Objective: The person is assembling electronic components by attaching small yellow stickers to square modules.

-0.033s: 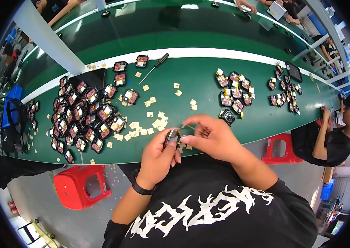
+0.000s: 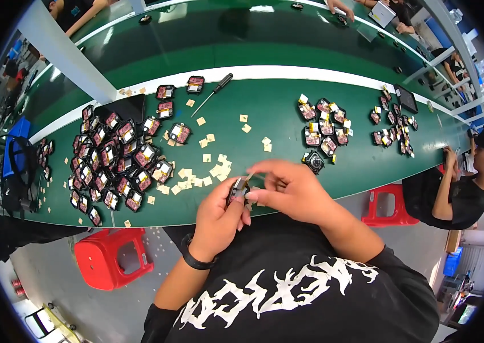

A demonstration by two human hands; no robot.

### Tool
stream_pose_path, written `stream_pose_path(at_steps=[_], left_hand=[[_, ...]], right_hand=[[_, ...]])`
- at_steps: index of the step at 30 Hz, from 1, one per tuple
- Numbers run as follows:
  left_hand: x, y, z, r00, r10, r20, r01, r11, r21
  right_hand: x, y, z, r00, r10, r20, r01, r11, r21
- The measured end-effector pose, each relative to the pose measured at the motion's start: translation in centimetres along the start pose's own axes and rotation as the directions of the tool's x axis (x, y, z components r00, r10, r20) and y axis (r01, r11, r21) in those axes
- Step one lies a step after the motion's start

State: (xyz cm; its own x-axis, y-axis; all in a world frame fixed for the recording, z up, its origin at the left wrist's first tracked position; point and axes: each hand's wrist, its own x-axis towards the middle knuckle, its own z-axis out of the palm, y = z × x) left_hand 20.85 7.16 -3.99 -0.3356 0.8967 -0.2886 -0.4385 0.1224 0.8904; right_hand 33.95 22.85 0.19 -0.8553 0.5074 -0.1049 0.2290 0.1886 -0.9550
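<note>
Head view: left hand (image 2: 217, 216) & right hand (image 2: 290, 188) fingers pinch small dark square module (image 2: 237, 190) (glossy, partly hidden).

Screwdriver (image 2: 212, 94) lying on green tabletop (image 2: 264, 106); two red stools (image 2: 113, 257) standing below; another person (image 2: 456, 191) sitting at right.

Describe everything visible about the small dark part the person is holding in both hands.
The small dark part is a blocky, black-cased piece, much like the modules heaped on the green table to the left. It sits upright in the left hand, pinched between thumb and fingers just above the table's near edge. The right hand touches its top, fingertips pressing a small pale square tab against it. Finer detail is too small to tell.
</note>
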Motion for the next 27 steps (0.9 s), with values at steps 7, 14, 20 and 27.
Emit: stream_pose_path(at_steps=[7, 14, 20, 27], left_hand=[[-0.2, 0.2, 0.5, 0.996, 0.076, -0.054, -0.068, 0.989, 0.131], [-0.3, 0.2, 0.6, 0.996, 0.077, -0.046, -0.066, 0.976, 0.209], [-0.2, 0.1, 0.6, 0.995, 0.077, -0.064, -0.062, 0.976, 0.21], [-0.3, 0.1, 0.5, 0.99, 0.141, 0.007, -0.136, 0.945, 0.296]], right_hand=[[0.9, 0.1, 0.0, 0.978, -0.185, 0.099, 0.204, 0.949, -0.239], [-0.1, 0.2, -0.1, 0.99, -0.069, 0.127, 0.093, 0.975, -0.203], [-0.5, -0.1, 1.0, 0.989, 0.124, 0.078, -0.134, 0.982, 0.13], [-0.6, -0.1, 1.0, 0.997, 0.042, 0.058, -0.04, 0.999, -0.033]])
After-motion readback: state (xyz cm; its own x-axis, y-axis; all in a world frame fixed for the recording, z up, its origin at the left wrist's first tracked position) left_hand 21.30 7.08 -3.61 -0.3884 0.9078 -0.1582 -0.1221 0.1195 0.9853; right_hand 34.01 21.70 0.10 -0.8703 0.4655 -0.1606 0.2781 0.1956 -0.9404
